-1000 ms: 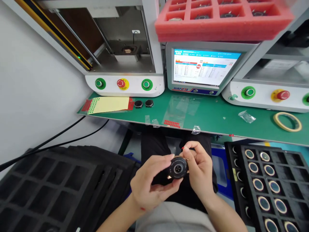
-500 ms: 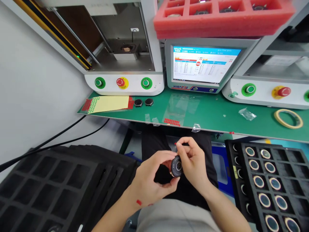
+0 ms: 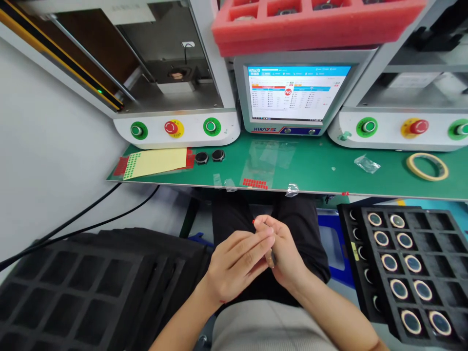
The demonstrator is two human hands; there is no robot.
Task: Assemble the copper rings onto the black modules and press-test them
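A round watch case (image 3: 270,258) is mostly hidden between my two hands; only its edge shows, turned sideways. My left hand (image 3: 236,263) is closed on it, the fingers laid together across it. Against the other side of the case rests my right hand (image 3: 287,251), its fingers curled. A tiny red sticker (image 3: 253,222) shows at the tip of the right hand's finger. Just how the right thumb meets the case is hidden. Both hands are over my lap, in front of the green bench (image 3: 314,173).
Two watches (image 3: 218,155) lie beside a yellow sticker sheet (image 3: 157,163). Red stickers (image 3: 255,184) sit by the bench edge, and a tape roll (image 3: 427,166) at right. A black foam tray (image 3: 444,222) holds several round watches; empty-celled trays (image 3: 73,292) stand left. A monitor (image 3: 300,92) shows NG.
The watch case has turned from back-facing to edge-on. My left fingers have closed over it, and my right hand has shifted slightly left and down. The camera view has shifted a little.
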